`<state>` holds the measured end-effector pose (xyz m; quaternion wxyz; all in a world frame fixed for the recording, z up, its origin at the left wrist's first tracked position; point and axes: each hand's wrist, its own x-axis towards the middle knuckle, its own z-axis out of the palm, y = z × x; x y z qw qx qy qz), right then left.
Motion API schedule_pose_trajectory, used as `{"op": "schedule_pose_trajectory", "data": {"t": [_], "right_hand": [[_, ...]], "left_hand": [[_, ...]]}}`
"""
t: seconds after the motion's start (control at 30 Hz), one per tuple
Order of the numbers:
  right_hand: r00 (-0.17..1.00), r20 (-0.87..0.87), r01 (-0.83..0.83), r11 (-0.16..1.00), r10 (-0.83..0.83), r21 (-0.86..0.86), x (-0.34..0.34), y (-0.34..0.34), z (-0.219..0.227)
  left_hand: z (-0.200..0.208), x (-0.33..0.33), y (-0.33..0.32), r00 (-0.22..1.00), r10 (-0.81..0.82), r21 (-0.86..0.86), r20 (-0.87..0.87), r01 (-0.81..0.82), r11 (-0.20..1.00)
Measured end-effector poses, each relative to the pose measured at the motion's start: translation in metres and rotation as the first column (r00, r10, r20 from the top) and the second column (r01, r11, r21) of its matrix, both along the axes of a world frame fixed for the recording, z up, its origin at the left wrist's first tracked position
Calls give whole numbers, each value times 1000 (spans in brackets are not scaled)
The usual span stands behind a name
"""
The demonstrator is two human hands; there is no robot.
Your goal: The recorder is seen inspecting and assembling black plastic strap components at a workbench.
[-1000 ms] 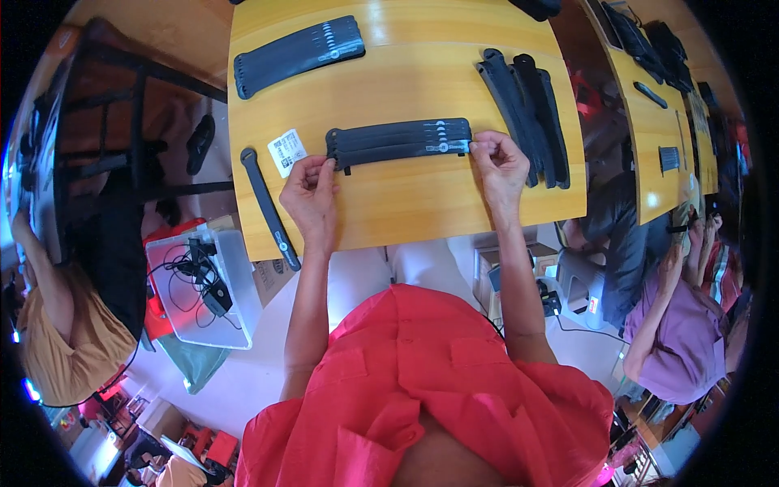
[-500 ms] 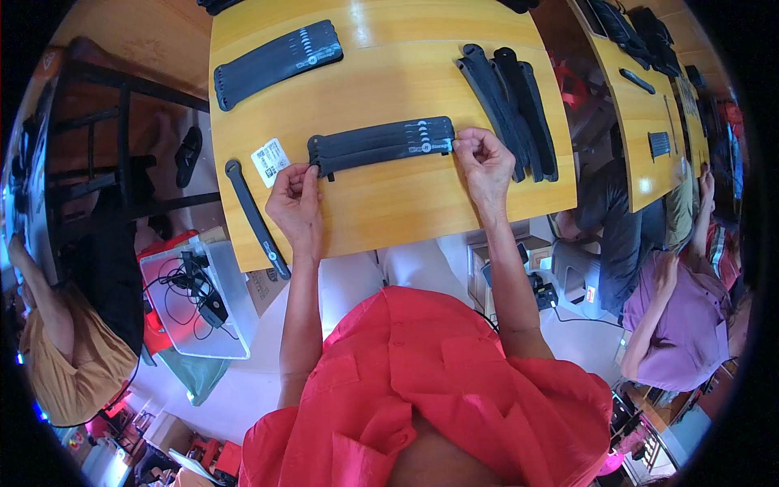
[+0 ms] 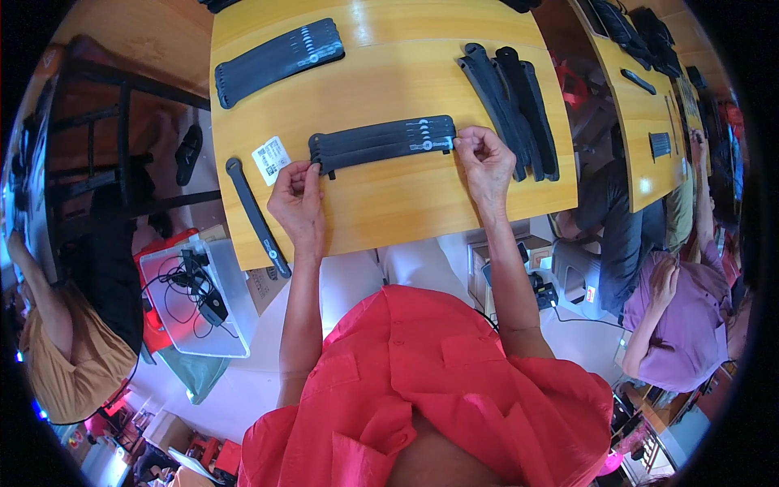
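A fanned stack of black straps (image 3: pixel 381 144) with pale printing lies across the table before me. My left hand (image 3: pixel 298 200) pinches its left end, where the rounded strap tips overlap. At the other end, my right hand (image 3: pixel 485 162) has thumb and forefinger closed on the stack's right edge. Just left of my left hand lies a white printed label (image 3: pixel 270 157). A single black strap (image 3: pixel 258 217) rests slantwise near the table's left edge. Beyond my right hand is a loose pile of black straps (image 3: pixel 511 109).
Another fanned stack of black straps (image 3: pixel 280 62) lies at the table's far left. A clear plastic bin (image 3: pixel 235 321) with cables stands below on the left. To the right are a second wooden table (image 3: pixel 641 154) and a person in a purple shirt (image 3: pixel 686 316).
My hands and the stack between them have hardly moved. At the right, the person in purple has shifted their arms.
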<state>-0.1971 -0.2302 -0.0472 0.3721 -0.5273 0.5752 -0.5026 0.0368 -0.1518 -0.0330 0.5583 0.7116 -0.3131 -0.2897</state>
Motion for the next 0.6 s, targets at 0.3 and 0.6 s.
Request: {"op": "schedule_pose_trajectory", "data": {"t": [0.3, 0.6], "right_hand": [[997, -74, -9, 1000, 8, -14, -3, 1, -1], [998, -59, -10, 1000, 9, -22, -1, 1, 5]], "left_hand": [[-2, -1, -2, 1000, 15, -3, 22, -15, 1000], [5, -4, -3, 999, 19, 22, 44, -20, 1000]]}}
